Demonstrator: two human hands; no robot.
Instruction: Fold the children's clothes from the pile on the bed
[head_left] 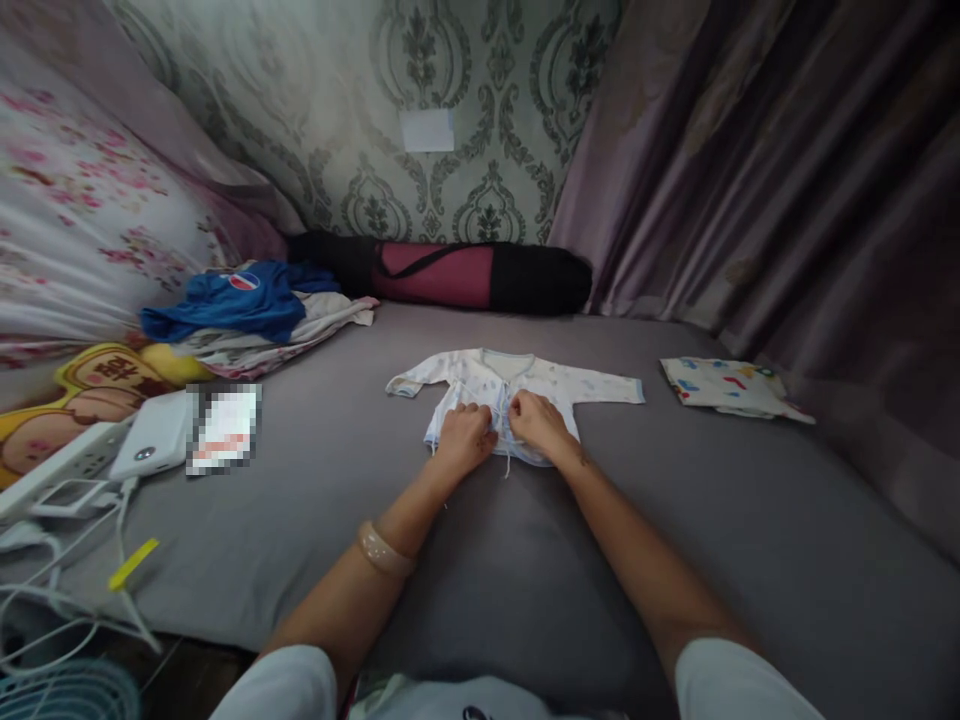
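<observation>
A small white baby shirt (592,384) with pale blue trim and long sleeves lies flat and front up on the grey sheet. Thin white ties hang at its front, one trailing below the hem. My left hand (466,436) rests on the left half of the front, fingers curled in toward the middle. Close beside it, my right hand (538,420) is closed at the front opening, thumb and finger pinched together. Both hands seem to grip the ties, though the fingers cover most of what they hold.
Folded patterned cloth (724,385) lies to the right. Behind are a long black and maroon bag (442,274) and a pile with a blue garment (240,305). At left sit a power strip (71,465), a white power bank (156,435), cables and a yellow cushion (97,385).
</observation>
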